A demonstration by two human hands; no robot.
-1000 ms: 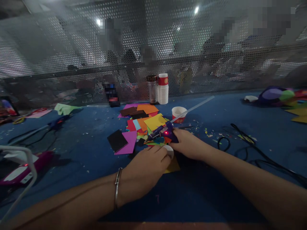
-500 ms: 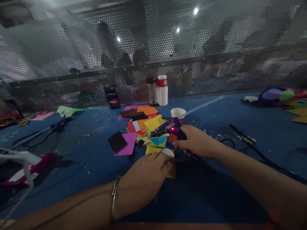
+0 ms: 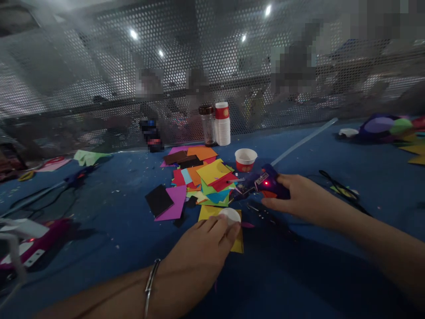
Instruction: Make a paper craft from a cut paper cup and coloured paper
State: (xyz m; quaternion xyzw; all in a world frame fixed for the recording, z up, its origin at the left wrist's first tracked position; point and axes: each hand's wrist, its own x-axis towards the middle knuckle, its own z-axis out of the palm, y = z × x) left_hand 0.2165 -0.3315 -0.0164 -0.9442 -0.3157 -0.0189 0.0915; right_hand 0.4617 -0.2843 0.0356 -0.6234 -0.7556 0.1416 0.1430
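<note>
Paper cup (image 3: 246,166) near glue gun (image 3: 275,184) — nested cups (image 3: 223,130) beside lidded jar (image 3: 209,127).

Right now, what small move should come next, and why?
Probably lay the glue gun down on the blue table, away from the coloured papers. The right hand holds it with its tip close to them, and its red light is lit, so it may be hot. The left hand holds a white round piece over the yellow sheet; a freed right hand could help.
</note>
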